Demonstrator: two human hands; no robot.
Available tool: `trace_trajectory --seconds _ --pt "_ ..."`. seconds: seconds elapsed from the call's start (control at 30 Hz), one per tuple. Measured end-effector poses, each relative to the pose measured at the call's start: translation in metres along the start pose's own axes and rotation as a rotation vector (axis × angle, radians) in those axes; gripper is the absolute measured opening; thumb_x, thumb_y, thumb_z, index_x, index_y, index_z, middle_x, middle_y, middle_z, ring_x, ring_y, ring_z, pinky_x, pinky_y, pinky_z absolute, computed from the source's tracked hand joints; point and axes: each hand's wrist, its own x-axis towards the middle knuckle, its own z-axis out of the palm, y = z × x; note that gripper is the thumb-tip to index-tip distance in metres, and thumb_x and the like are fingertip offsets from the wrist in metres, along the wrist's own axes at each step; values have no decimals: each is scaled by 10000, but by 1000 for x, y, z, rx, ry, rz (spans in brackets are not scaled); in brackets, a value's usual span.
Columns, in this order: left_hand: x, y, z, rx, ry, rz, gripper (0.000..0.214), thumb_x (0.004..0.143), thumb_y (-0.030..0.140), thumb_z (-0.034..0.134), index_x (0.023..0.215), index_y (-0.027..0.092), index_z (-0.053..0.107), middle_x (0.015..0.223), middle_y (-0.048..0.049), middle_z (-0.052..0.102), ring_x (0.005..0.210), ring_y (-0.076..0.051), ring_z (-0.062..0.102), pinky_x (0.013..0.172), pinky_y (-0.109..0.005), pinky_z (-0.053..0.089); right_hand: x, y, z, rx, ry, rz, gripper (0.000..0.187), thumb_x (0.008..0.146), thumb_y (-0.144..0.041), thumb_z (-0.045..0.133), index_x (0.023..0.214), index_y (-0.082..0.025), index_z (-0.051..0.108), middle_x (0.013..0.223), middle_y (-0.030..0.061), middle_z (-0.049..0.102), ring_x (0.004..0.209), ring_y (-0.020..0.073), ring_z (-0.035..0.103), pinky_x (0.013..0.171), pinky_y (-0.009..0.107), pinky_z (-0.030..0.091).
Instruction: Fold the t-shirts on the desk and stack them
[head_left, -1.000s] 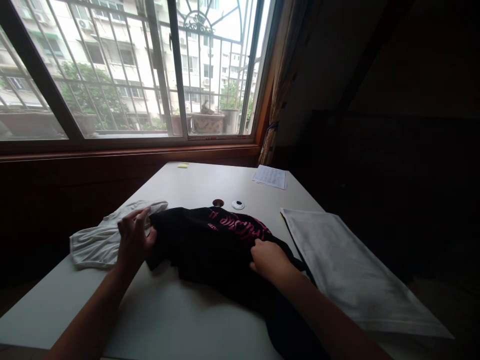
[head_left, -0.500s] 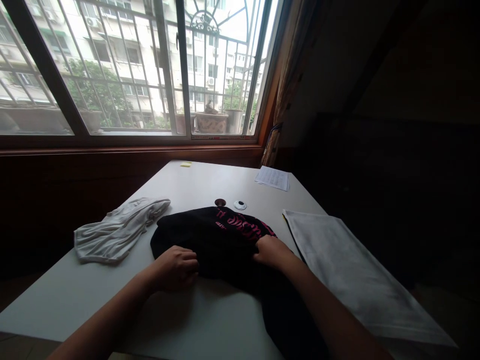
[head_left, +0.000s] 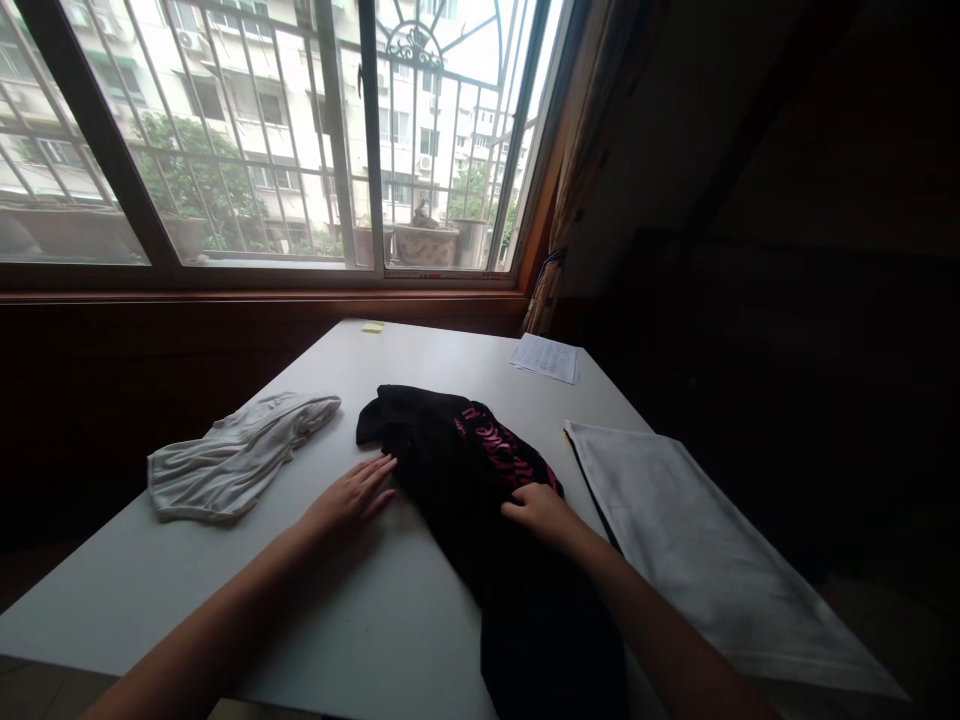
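Observation:
A black garment with pink lettering (head_left: 457,470) lies folded lengthwise down the middle of the white table (head_left: 360,610). My left hand (head_left: 346,497) rests flat on the table with fingers stretched out, its tips touching the garment's left edge. My right hand (head_left: 536,512) lies on top of the garment below the lettering, fingers curled down onto the cloth; whether it grips the fabric is not visible.
A crumpled light grey garment (head_left: 229,458) lies at the table's left. A folded white cloth (head_left: 697,545) covers the right side. A printed paper sheet (head_left: 545,357) and a small yellow note (head_left: 372,327) sit near the window. A curtain (head_left: 566,190) hangs at the right.
The black garment's left part has been folded over to the right, making it narrower and covering the two small round things behind it. My left hand let go and now lies flat.

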Motion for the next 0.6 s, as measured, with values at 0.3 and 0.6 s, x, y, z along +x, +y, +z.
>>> trace_trajectory --seconds 0.3,0.6 --pt "1 -4 0 -15 11 -70 483 1058 445 426 1479 231 527 1519 -103 545 1384 -286 527 1153 -489 456 -48 -67 54 505 -462 -145 286 857 -420 691 762 -150 693 675 -8 657 610 123 596 536 209 413" --pt "4 3 -9 -51 -72 -96 553 1021 483 500 1512 231 481 1561 -112 495 1420 -310 479 1206 -542 362 -44 -108 1 498 -93 -675 250 966 -306 614 1156 -223 755 1084 42 774 1006 188 717 935 307 541"
